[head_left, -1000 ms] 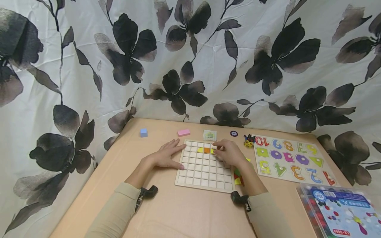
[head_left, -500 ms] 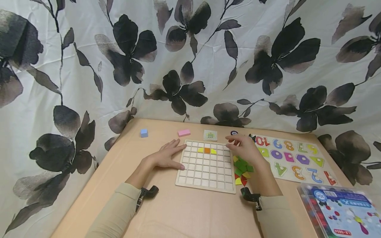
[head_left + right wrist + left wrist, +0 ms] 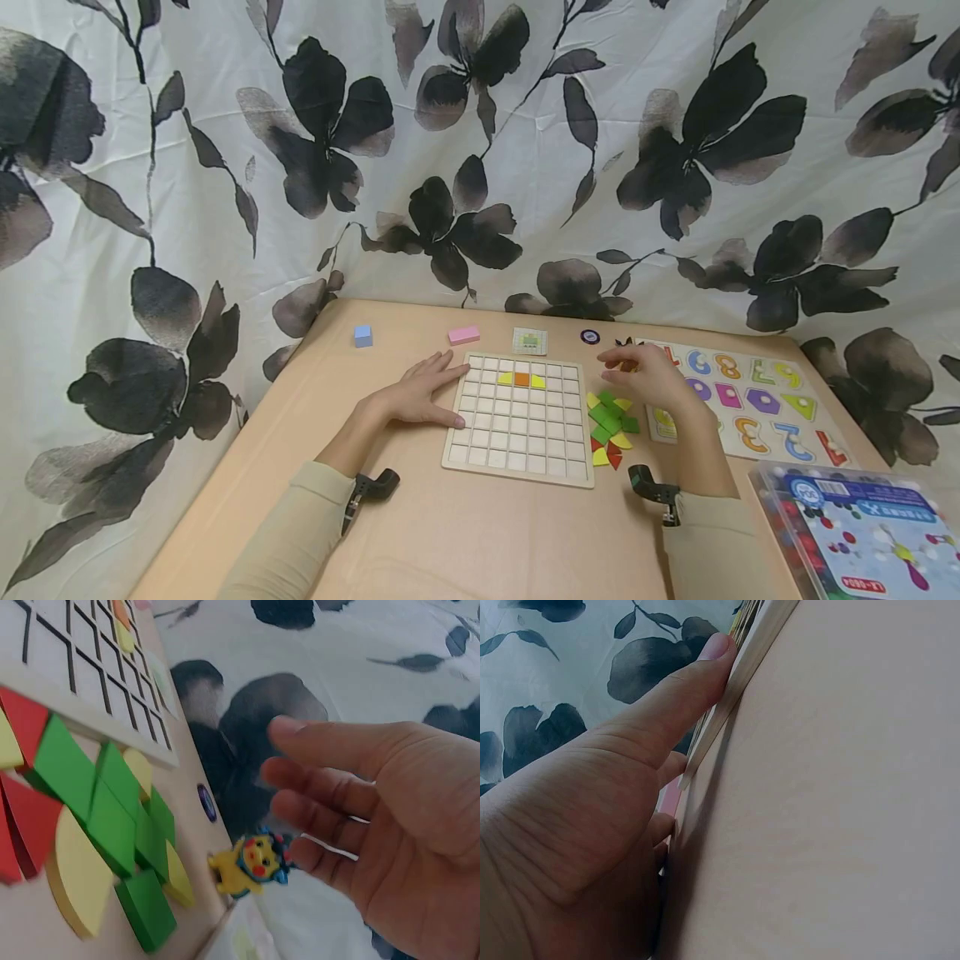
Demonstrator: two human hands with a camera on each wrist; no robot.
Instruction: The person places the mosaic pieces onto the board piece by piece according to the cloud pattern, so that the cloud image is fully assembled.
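A white board with a square grid (image 3: 517, 433) lies on the table. In its upper part, an orange square (image 3: 522, 379) sits between two yellow pieces (image 3: 537, 382). My left hand (image 3: 414, 397) rests at the board's left edge, its thumb touching the rim, as the left wrist view also shows. Off the board's right side my right hand (image 3: 660, 382) hovers with loosely bent fingers and nothing in them. Below it, in the right wrist view, lie green pieces (image 3: 112, 834), yellow pieces (image 3: 77, 877) and red pieces (image 3: 31, 825) in a loose pile.
A yellow toy figure (image 3: 255, 862) stands near the number puzzle board (image 3: 806, 417) on the right. Along the back are a blue cube (image 3: 363, 336), a pink block (image 3: 463, 335), a pattern card (image 3: 530, 341) and a round dark disc (image 3: 590, 337). A plastic box (image 3: 862, 525) occupies the front right.
My right hand has left the yellow piece on the grid and moved right, past the board's edge, uncovering the loose pile. My left hand has stayed in place.
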